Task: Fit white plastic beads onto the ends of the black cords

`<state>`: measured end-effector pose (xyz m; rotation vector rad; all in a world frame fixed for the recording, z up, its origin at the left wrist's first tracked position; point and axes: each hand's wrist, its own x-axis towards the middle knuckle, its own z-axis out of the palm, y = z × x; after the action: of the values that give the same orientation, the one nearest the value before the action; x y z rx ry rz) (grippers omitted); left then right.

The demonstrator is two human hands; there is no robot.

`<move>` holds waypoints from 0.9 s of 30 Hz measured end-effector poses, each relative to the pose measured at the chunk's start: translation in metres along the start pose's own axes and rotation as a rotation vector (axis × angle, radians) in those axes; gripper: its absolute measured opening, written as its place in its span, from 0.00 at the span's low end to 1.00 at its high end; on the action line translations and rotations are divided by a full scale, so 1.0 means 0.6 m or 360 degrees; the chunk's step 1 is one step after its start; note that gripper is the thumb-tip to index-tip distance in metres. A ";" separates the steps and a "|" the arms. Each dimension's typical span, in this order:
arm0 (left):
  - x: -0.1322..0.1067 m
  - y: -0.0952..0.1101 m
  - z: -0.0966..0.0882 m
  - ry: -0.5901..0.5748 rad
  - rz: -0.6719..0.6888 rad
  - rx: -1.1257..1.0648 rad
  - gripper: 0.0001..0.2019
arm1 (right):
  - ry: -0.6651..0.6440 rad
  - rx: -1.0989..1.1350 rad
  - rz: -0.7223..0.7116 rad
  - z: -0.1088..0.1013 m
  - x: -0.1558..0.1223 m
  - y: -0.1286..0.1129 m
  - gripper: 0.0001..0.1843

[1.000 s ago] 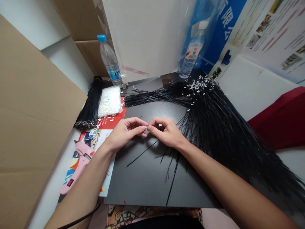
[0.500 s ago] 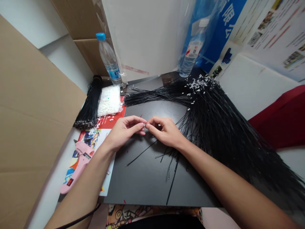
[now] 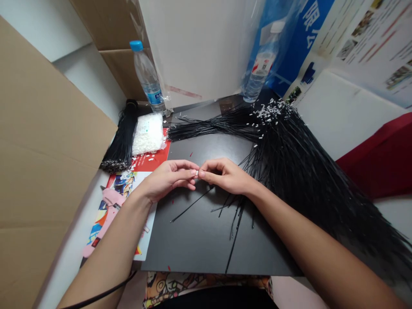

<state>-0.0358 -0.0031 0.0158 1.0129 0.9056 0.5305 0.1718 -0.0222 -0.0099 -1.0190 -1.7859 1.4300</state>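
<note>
Thumb and forefinger of my left hand (image 3: 170, 179) pinch a small white plastic connector (image 3: 197, 172), the other fingers loosely curled below. Right up against it, my right hand (image 3: 229, 175) is closed in a pinch, seemingly on the end of a thin black wire; the fingertips hide most of that end. Under the right hand, a black wire (image 3: 189, 207) slants out to the lower left across the dark table (image 3: 193, 244). More loose wires (image 3: 234, 227) poke out below the same hand.
To the right spreads a big heap of black wires (image 3: 299, 171), white connectors (image 3: 270, 112) at its far end. A wire bundle (image 3: 212, 128) lies behind my hands. At left are a bag of white connectors (image 3: 148, 134), another bundle (image 3: 124, 133) and a pink glue gun (image 3: 107, 223). Two bottles (image 3: 148, 81) (image 3: 260, 68) stand behind.
Both hands have dipped slightly, still fingertip to fingertip. The white connector shows more plainly between them now, where a small shiny bit showed before.
</note>
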 end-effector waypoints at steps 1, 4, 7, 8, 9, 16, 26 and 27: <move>0.001 0.000 0.000 -0.0011 -0.0007 -0.0018 0.10 | -0.0016 0.0019 -0.0006 -0.001 0.000 0.000 0.25; 0.003 0.000 0.002 -0.0013 0.0008 -0.0060 0.08 | -0.0041 0.0075 -0.0016 -0.003 0.001 0.000 0.25; 0.004 0.001 0.005 -0.0013 0.0033 -0.0082 0.07 | 0.0001 0.0116 -0.0045 -0.002 0.001 -0.001 0.24; 0.004 0.001 0.005 -0.0015 0.0034 -0.0083 0.07 | 0.0030 0.0118 -0.0056 0.000 0.001 -0.001 0.24; 0.004 0.001 0.005 -0.0017 0.0032 -0.0086 0.06 | 0.0063 0.0118 -0.0064 0.001 0.000 0.000 0.24; 0.006 -0.001 0.002 0.0032 0.0049 -0.0098 0.09 | 0.0373 -0.0353 -0.0287 0.018 -0.001 0.002 0.14; 0.007 -0.006 0.002 0.0154 0.0148 -0.0023 0.11 | 0.0654 -0.0932 -0.0533 0.024 -0.003 0.008 0.10; 0.006 -0.006 0.001 0.0165 0.0160 -0.0005 0.12 | 0.0671 -0.0915 -0.0536 0.024 -0.003 0.008 0.09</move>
<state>-0.0331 -0.0024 0.0111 1.0390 0.9489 0.6738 0.1614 -0.0300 -0.0176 -1.1206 -1.9558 0.4540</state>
